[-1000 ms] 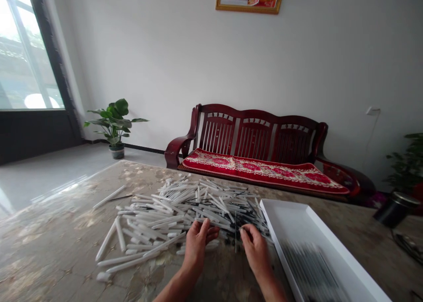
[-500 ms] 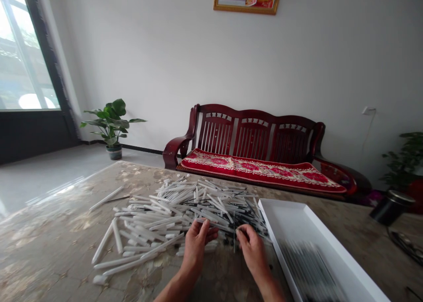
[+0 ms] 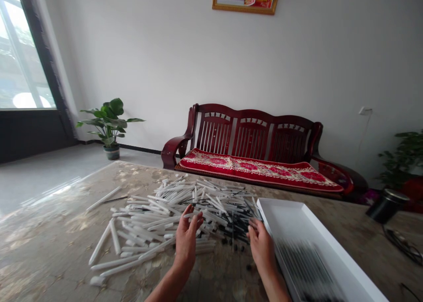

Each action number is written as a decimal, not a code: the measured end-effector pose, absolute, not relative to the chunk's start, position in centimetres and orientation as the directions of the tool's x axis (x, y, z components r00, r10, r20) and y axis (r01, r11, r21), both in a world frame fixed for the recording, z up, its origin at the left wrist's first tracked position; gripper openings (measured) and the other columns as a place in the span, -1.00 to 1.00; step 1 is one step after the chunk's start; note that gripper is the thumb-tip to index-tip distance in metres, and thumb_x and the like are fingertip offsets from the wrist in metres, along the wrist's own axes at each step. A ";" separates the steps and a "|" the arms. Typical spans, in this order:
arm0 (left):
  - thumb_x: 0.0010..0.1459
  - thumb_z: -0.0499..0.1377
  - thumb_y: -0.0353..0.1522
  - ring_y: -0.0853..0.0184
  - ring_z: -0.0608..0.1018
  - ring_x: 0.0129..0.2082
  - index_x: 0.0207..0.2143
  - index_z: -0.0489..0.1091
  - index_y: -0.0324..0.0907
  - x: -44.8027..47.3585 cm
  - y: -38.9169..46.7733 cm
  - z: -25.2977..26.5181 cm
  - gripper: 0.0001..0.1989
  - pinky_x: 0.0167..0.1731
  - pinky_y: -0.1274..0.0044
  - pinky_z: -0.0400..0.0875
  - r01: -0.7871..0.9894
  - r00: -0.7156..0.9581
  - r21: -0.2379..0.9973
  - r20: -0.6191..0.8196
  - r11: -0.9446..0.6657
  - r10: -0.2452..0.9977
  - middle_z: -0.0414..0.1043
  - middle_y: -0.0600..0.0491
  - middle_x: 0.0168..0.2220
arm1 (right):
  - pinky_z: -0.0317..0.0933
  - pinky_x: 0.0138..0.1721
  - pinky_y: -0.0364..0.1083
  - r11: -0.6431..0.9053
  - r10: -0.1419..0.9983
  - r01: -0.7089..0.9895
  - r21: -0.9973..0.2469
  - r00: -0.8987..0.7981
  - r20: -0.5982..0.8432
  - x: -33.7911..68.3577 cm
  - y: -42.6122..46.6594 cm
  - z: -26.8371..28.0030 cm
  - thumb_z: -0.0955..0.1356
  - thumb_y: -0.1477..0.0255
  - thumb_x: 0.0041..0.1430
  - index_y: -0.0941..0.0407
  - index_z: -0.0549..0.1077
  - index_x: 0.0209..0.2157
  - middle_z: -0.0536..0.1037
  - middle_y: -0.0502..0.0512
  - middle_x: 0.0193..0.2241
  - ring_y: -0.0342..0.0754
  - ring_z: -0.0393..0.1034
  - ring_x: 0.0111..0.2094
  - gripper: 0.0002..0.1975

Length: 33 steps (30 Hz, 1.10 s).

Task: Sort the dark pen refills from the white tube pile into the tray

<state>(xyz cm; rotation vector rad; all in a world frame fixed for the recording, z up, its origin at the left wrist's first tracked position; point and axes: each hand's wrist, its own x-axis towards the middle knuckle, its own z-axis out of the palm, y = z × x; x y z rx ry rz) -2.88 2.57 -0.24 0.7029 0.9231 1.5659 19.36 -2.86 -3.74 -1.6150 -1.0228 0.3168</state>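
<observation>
A large heap of white tubes that look like pen barrels (image 3: 145, 225) lies loose on the table. My left hand (image 3: 187, 238) is raised over the near side of the heap, its fingers curled round a pale piece that looks like one pen barrel, mostly hidden. My right hand (image 3: 261, 242) hovers by the dark parts (image 3: 241, 222) at the heap's right edge, thumb and fingers drawn together; what they hold, if anything, is hidden. Small black pieces (image 3: 242, 248) lie between the hands. To the right, a white shallow box (image 3: 317, 218) holds a row of slim pens (image 3: 302, 264), blurred.
The table (image 3: 59, 249) has a patterned cover. One white tube (image 3: 102, 199) and a thin dark stick lie apart at left. A black cylinder (image 3: 386, 205) and a cable (image 3: 401, 244) are at right. Behind stands a wooden bench (image 3: 251, 134) with a red cover.
My hands have moved apart. The left has shifted left and up, and the right has moved right towards the box's edge. More black pieces show between them.
</observation>
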 end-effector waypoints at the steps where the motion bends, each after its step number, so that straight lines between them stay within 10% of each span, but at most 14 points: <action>1: 0.08 0.30 -0.19 0.20 0.62 -0.10 0.05 0.38 -0.08 -3.0 2.5 0.0 -0.53 -0.09 0.36 0.54 -0.490 -0.198 0.868 -0.021 -0.081 0.980 0.33 -0.09 0.19 | 0.43 -0.37 -0.05 0.024 0.749 0.441 -0.897 0.587 0.308 19.4 -2.9 -3.7 0.25 0.22 0.09 0.10 0.48 -0.13 0.63 0.22 -0.18 0.02 0.57 -0.41 -0.62; 12: 0.27 0.08 -0.20 0.25 0.64 -0.14 0.19 0.29 0.02 -5.6 2.6 1.2 -0.56 -0.30 0.48 0.59 -0.196 -0.352 0.930 0.229 -0.311 0.908 0.35 -0.08 0.19 | 0.34 -0.47 -0.13 0.110 0.662 0.234 -0.966 0.708 0.247 20.5 -4.2 -0.8 0.34 0.06 0.01 0.14 0.46 -0.14 0.61 0.20 -0.21 0.06 0.54 -0.27 -0.50; 17: 0.30 0.03 -0.31 0.23 0.61 -0.07 -0.08 0.52 -0.06 -4.0 0.2 -0.2 -0.72 -0.07 0.41 0.52 0.168 0.232 0.755 0.594 -0.634 0.770 0.60 -0.03 -0.11 | 0.24 -0.55 -0.20 0.245 0.551 0.044 -0.969 0.815 0.177 20.9 -4.8 1.6 0.37 0.07 0.00 0.15 0.46 -0.17 0.58 0.12 -0.24 -0.06 0.49 -0.38 -0.52; 22: 0.26 0.11 -0.28 0.11 0.27 0.30 0.26 0.23 -0.01 -1.6 -3.0 0.8 -0.49 0.28 0.18 0.12 0.149 0.867 0.420 0.379 -0.895 0.322 0.32 -0.03 0.26 | 0.17 -0.58 -0.24 0.322 0.494 0.015 -0.947 0.850 0.181 21.6 -5.0 2.7 0.37 0.14 0.00 0.14 0.46 -0.17 0.57 0.07 -0.29 -0.14 0.43 -0.45 -0.58; 28: 0.29 -0.08 0.01 0.05 0.07 0.38 0.39 -0.08 -0.03 1.4 -5.6 1.0 -0.30 0.31 0.08 -0.08 -0.048 0.979 0.248 0.204 -0.968 0.004 0.00 -0.11 0.40 | 0.13 -0.60 -0.23 0.317 0.463 0.024 -0.948 0.868 0.177 21.3 -5.0 1.9 0.36 0.17 0.00 0.14 0.46 -0.20 0.56 0.05 -0.34 -0.16 0.40 -0.49 -0.61; 33: 0.28 -0.10 0.04 0.06 0.08 0.38 0.39 -0.11 -0.01 5.0 -5.0 0.9 -0.28 0.29 0.10 -0.05 -0.041 0.967 0.120 0.253 -0.992 -0.009 0.09 -0.05 0.38 | 0.14 -0.58 -0.22 0.309 0.500 0.036 -0.950 0.844 0.194 20.8 -5.1 1.4 0.36 0.16 0.01 0.14 0.47 -0.21 0.57 0.04 -0.36 -0.15 0.38 -0.49 -0.61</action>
